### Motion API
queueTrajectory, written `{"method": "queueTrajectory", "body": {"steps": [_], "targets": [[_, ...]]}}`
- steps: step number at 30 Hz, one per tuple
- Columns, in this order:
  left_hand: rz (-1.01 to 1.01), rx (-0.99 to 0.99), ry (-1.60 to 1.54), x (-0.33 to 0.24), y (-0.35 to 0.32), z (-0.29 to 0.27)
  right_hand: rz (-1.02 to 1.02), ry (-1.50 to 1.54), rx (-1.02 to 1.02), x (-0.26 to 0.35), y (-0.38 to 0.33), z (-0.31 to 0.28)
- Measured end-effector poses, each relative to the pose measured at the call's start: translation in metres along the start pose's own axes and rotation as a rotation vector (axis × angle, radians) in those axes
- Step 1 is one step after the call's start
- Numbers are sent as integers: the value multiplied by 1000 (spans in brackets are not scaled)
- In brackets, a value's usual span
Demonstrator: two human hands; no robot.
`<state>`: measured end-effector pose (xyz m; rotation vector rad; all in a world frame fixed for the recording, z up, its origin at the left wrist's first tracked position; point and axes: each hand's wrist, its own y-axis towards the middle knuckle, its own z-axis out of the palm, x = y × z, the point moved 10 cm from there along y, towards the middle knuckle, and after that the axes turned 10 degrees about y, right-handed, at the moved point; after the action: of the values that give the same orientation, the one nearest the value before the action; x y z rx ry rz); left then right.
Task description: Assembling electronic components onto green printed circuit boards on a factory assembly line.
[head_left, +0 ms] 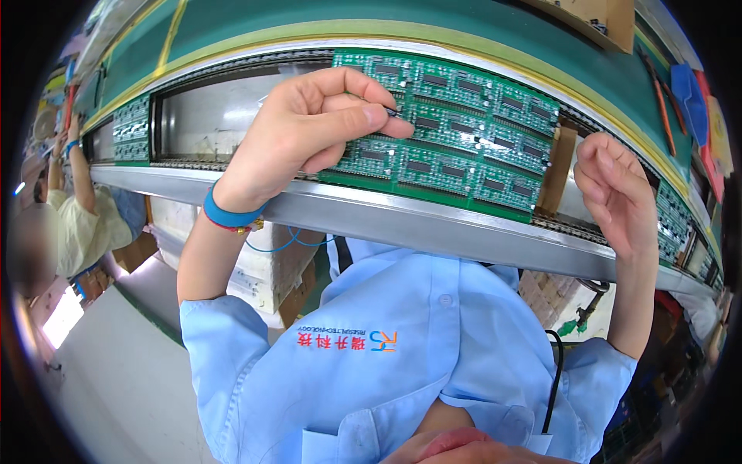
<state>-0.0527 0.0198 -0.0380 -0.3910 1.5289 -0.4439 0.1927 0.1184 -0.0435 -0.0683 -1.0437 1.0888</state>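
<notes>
Over the upper left part of a green circuit board panel (479, 116), my left hand (309, 127) pinches a small dark electronic component (392, 112) between thumb and forefinger. A blue wrist strap (232, 207) with a thin cord circles that wrist. The panel carries rows of black chips and many small parts, and lies across a conveyor rail (425, 224). Past its right end, beside a brown strip (558, 172), my right hand (618, 189) is raised with its fingers curled in. Whatever lies inside those fingers is hidden.
More circuit boards sit on the line at the far left (131, 131) and the far right. A cardboard box (599, 23) holds small parts at the back right, near orange-handled pliers (665, 116) and a blue container (686, 93). At the left, a co-worker (89, 216) reaches toward the line.
</notes>
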Motion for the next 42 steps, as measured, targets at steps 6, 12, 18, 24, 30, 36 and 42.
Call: {"method": "queueTrajectory", "body": {"steps": [6,12,18,24,30,36,42], "targets": [[127,-227,477,1,-6,-15,-107,-78,-100,0,-1,-14],[249,-359,843,-18,-11,-7,-96,-170,-148,5,-5,-17],[323,-398,1020,-26,-12,2,-45,-157,-31,-3,-3,-15],[425,-392,1165,-35,-13,14,-106,-254,-68,0,-5,-10],[497,-382,1295,-45,-14,26,-39,-314,-41,-3,-8,-9],[290,-275,650,-44,-8,-8,21,-302,-60,-16,-4,4],[306,25,222,-31,3,-1,-17,-386,-67,-16,3,27]]}}
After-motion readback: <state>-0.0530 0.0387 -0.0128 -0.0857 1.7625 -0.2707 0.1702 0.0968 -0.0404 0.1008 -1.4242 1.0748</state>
